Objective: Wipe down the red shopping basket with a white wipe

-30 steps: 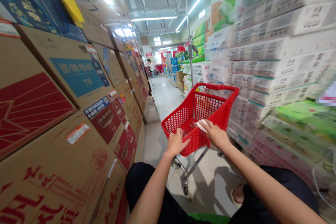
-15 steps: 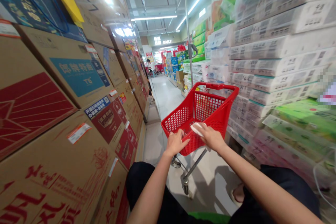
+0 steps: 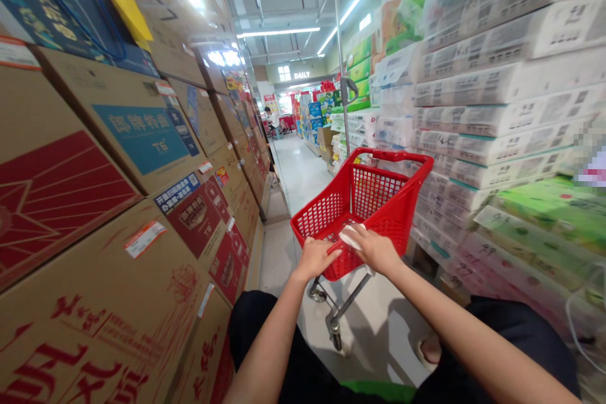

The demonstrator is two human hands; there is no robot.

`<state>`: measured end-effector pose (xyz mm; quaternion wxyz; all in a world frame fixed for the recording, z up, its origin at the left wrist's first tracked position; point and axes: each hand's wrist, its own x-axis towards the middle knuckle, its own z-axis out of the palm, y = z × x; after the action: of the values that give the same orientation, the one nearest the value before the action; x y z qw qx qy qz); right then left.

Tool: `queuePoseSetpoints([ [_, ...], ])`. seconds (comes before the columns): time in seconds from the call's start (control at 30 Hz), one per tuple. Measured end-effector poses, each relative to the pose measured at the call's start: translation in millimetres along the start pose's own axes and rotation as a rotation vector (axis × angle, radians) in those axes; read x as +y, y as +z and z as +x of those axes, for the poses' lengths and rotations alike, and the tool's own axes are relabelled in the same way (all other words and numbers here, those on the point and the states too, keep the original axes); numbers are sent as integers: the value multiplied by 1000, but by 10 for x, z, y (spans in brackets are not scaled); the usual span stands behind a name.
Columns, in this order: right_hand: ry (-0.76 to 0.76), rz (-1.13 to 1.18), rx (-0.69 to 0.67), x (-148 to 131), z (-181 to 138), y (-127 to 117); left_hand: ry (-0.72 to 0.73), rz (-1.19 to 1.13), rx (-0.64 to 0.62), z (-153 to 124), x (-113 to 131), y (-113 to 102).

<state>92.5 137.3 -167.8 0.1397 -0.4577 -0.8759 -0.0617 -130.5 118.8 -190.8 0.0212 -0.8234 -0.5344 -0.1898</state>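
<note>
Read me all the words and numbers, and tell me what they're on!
"DAILY": far sign
"郎牌特曲 T6": blue label on cardboard box
"T6": dark red label below
Too small, blurred or stylised to read surely: price tags, handwriting on white packs, all other lettering.

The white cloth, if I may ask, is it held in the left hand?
No, the right hand holds the white cloth, while the left hand rests on the red cart.

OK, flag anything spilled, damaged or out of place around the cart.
Nothing plainly stands out: the red cart stands upright, the right hand holds a white wipe at its rim, and no spill shows.
</note>
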Motion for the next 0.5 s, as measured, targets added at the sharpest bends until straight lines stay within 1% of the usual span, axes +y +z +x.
queuePoseSetpoints([
  [0.1, 96, -24, 15, 269, 33, -68, 25, -32, -24, -24, -49, -34],
  [0.2, 147, -24, 13, 373, 39, -101, 20, -37, -57, -31, -121, -79],
  [0.3, 147, 19, 10, 269, 5, -70, -15, 2, -127, 1, -165, -136],
  [0.4, 122, 46, 7, 65, -42, -16, -81, 70, -207, 80, -93, -155],
  [0.47, 95, 58, 7, -56, -65, 9, -124, 104, -200, 130, 17, -125],
  [0.5, 83, 62, 9, -97, -74, 16, -149, 115, -167, 145, 76, -101],
])
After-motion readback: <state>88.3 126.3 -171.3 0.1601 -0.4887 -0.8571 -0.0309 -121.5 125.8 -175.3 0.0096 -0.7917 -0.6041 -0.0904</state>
